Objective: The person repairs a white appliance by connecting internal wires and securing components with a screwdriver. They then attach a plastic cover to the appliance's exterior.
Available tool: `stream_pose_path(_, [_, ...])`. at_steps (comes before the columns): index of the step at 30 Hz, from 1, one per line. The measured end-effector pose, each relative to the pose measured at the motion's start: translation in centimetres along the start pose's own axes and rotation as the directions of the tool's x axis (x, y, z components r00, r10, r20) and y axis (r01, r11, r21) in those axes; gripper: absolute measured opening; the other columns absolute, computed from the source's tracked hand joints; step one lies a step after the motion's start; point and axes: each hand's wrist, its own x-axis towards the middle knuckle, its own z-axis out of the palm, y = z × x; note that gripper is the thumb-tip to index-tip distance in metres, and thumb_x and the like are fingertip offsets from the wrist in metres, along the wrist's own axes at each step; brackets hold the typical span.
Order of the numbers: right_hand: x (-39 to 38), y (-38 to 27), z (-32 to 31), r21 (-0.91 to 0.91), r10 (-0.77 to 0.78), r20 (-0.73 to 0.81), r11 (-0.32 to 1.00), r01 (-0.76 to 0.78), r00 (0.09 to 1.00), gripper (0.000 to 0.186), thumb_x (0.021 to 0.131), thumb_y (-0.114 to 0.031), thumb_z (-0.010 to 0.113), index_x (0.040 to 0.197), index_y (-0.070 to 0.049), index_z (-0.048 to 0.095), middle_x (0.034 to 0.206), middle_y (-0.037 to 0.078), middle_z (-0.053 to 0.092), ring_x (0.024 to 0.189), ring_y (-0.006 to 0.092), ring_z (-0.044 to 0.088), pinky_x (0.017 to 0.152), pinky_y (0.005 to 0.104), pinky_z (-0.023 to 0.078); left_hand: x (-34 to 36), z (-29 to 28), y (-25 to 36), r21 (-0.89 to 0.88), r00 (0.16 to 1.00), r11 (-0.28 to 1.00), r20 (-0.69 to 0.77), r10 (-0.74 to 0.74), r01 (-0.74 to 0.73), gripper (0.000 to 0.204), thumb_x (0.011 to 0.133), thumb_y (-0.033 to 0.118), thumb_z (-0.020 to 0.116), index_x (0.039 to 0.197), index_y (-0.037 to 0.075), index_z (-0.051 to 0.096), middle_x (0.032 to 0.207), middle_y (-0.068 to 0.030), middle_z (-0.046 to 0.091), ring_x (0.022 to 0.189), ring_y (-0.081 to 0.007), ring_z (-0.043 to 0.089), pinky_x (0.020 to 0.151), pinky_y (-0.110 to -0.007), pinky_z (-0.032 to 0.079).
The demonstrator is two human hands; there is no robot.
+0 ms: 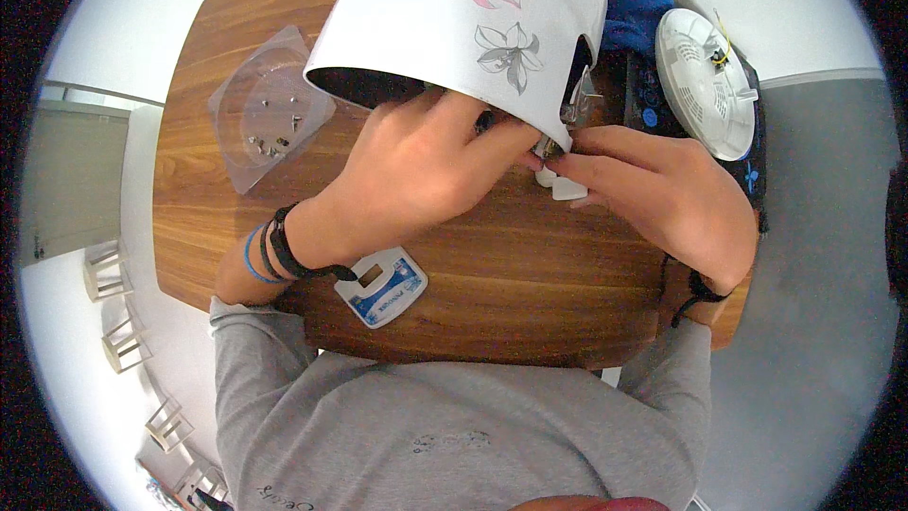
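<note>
A white appliance housing [416,19] with pink and grey lily prints lies tilted on the table, its open end facing me. My left hand [416,166] is closed at the lower rim, its fingers reaching inside the dark opening and mostly hidden. At the rim's right corner, beside a cut-out, my right hand [653,175] is closed, with its fingertips pressed together at a small metal part [549,147]. What exactly it pinches is hidden. A small white plastic piece [568,188] shows just under those fingertips.
On the left a clear plastic tray [227,118] holds several small screws. A white and blue panel [382,288] with a rectangular window lies near my left forearm. At the right rest a round white vented base [700,85] with a yellow wire and a blue cloth [638,5].
</note>
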Motion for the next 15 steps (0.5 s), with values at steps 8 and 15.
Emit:
stream_pose_path(8, [0.0, 0.0, -0.1, -0.027, -0.019, -0.002, 0.999, 0.019, 1.000, 0.036, 0.081, -0.002, 0.078, 0.116, -0.003, 0.072, 0.113, 0.015, 0.072, 0.093, 0.0349, 0.074, 0.077, 0.0389, 0.062, 0.2, 0.6, 0.3, 0.058, 1.000, 0.998, 0.016, 0.001, -0.002, 0.029, 0.085, 0.030, 0.080, 0.105, 0.011, 0.073, 0.095, -0.0055, 0.074, 0.078, -0.0258, 0.073, 0.067, -0.035, 0.061])
stream_pose_path(15, [0.0, 0.6, 0.4, 0.027, -0.077, -0.031, 0.997, 0.078, 0.997, 0.037, 0.091, -0.012, 0.066, 0.128, -0.009, 0.068, 0.116, 0.013, 0.070, 0.094, 0.0378, 0.074, 0.075, 0.0443, 0.062, -0.2, 0.6, -1.0, -0.140, 0.998, 0.989, 0.038, -0.050, 0.055, 0.033, 0.083, 0.028, 0.084, 0.109, 0.010, 0.075, 0.088, -0.0086, 0.075, 0.074, -0.0304, 0.073, 0.066, -0.040, 0.060])
